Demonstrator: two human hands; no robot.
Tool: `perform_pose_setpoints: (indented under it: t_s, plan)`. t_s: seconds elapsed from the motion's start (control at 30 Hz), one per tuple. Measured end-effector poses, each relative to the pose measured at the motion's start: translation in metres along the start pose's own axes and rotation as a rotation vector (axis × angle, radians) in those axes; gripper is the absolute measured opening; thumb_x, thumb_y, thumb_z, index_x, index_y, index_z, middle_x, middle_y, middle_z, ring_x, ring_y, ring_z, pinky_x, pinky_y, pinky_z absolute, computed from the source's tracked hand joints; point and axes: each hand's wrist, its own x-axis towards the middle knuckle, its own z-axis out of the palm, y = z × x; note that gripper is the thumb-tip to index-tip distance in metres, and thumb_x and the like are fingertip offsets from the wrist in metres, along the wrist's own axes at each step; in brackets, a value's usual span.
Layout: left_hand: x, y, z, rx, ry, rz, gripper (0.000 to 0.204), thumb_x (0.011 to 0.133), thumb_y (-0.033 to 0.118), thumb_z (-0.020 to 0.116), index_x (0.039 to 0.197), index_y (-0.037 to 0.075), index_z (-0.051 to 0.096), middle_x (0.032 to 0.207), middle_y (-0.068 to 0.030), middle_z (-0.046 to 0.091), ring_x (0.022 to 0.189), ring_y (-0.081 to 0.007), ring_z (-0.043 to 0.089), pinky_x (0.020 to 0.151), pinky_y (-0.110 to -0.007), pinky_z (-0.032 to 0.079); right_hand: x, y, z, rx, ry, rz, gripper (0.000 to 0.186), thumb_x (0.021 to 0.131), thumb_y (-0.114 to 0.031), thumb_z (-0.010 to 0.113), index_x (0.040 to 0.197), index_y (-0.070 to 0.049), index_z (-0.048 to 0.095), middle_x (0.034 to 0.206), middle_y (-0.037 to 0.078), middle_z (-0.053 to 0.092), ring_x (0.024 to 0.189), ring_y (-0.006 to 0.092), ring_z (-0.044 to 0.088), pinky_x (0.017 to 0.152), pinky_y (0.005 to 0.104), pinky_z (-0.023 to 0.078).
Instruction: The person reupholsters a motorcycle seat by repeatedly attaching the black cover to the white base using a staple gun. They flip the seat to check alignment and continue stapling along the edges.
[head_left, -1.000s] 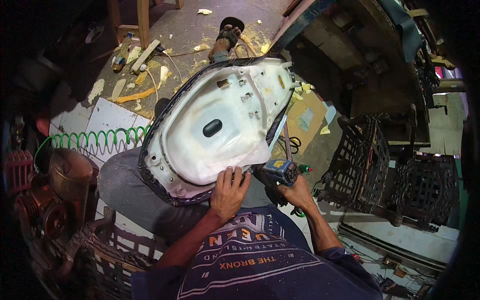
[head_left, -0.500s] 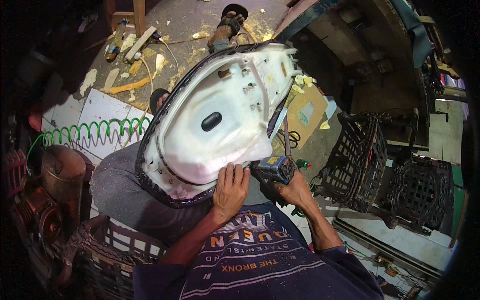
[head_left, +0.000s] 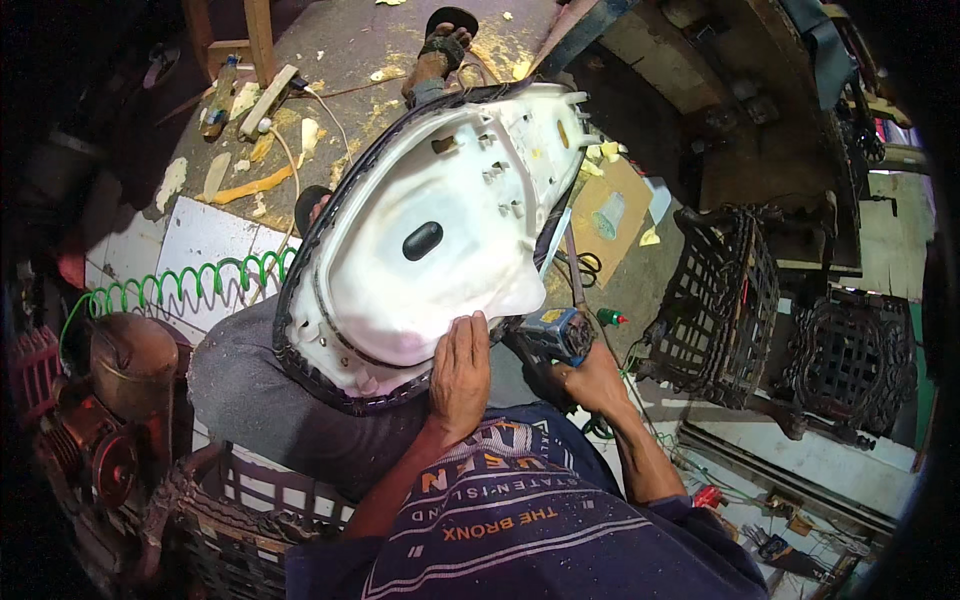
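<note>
An upturned motorcycle seat (head_left: 370, 285) lies across my lap, its white plastic base facing up and its dark cover folded over the rim. A black oval pad sits in the base. My left hand (head_left: 461, 375) grips the near edge of the seat, fingers together on the white base; the thumb is hidden. To its right, my right hand (head_left: 590, 378) is closed around the handle of a staple gun (head_left: 558, 333). The gun's nose is at the seat's near right edge; whether it touches the cover is hidden.
A coiled green air hose (head_left: 190, 285) stretches at left above a rusty compressor (head_left: 115, 420). Dark metal lattice frames (head_left: 715, 310) stand at right. Foam scraps, a power strip (head_left: 268, 100) and cardboard (head_left: 610, 210) lie on the floor. Scissors (head_left: 588, 265) lie beyond the gun.
My left hand's fingers have drawn together and straightened on the seat's edge. The staple gun stays nearly in place beside it. The view has shifted slightly.
</note>
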Motion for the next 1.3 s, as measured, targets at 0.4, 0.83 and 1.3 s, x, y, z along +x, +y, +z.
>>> perform_pose_setpoints:
  t_s: [0.4,0.83,1.3]
  plan:
    - [-0.001,0.002,0.004,-0.089,0.048,-0.086,0.071,0.086,-0.006,0.062,0.154,-0.007,0.040,0.137,-0.0255,0.054,0.117,-0.0427,0.062,0.100,-0.046,0.054,0.002,-0.019,0.007,-0.016,-0.043,-0.036,0.042,0.083,-0.020,0.078,0.120,-0.002,0.073,0.109,0.025,0.076,0.102,0.0392,0.074,0.090,0.0442,0.055]
    - [-0.002,-0.006,0.004,-0.174,-0.019,-0.129,0.075,0.088,-0.008,0.059,0.158,-0.007,0.032,0.145,-0.0294,0.047,0.125,-0.0450,0.057,0.107,-0.048,0.050,0.005,-0.029,0.013,-0.100,-0.005,-0.052,0.040,0.086,-0.021,0.075,0.120,-0.001,0.072,0.106,0.026,0.076,0.102,0.0406,0.074,0.089,0.0439,0.056]
    - [0.006,0.007,0.013,-0.208,-0.069,-0.223,0.090,0.084,0.000,0.076,0.161,-0.002,0.028,0.146,-0.0272,0.045,0.134,-0.0462,0.050,0.112,-0.050,0.045,-0.007,-0.045,0.002,-0.004,-0.045,-0.014,0.043,0.083,-0.019,0.076,0.122,-0.001,0.072,0.110,0.022,0.077,0.103,0.0343,0.075,0.092,0.0418,0.055]
